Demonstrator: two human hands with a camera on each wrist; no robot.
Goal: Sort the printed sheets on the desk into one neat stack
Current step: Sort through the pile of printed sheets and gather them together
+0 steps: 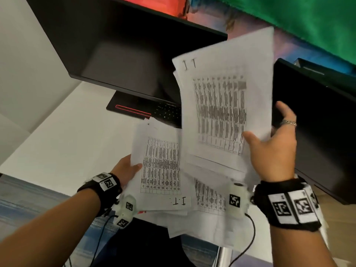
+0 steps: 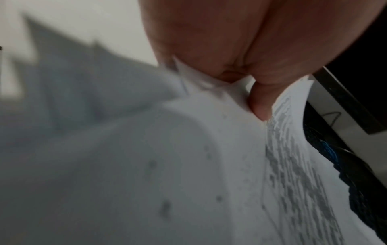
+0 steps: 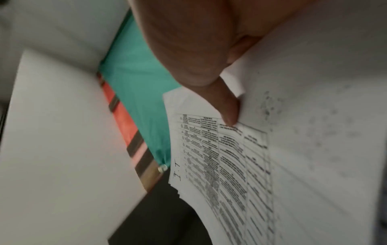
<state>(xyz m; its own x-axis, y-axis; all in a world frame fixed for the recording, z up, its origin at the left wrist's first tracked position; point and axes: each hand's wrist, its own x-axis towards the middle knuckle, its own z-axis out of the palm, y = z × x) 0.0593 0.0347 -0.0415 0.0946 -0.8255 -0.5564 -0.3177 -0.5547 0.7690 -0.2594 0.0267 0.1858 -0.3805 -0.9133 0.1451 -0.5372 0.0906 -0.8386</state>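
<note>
While both hands pinch sheets — right hand (image 1: 273,149) bundle (image 1: 225,105) raised, left hand (image 1: 126,168) bundle (image 1: 161,170) lower.

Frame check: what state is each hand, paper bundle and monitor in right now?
Left hand: pinches the lower sheets.
Lower sheets: fanned out, uneven.
Right hand: grips the raised sheets.
Raised sheets: lifted, tilted, motion-blurred.
Left monitor: screen dark.
Right monitor: screen dark.

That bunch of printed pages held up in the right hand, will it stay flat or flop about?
Probably floppy: the raised sheets already bow, gripped by the right hand only at one lower corner. They look likely to slide apart, since their edges are fanned and uneven. The bundle in the left hand curves too, so thin paper seems light.
</note>
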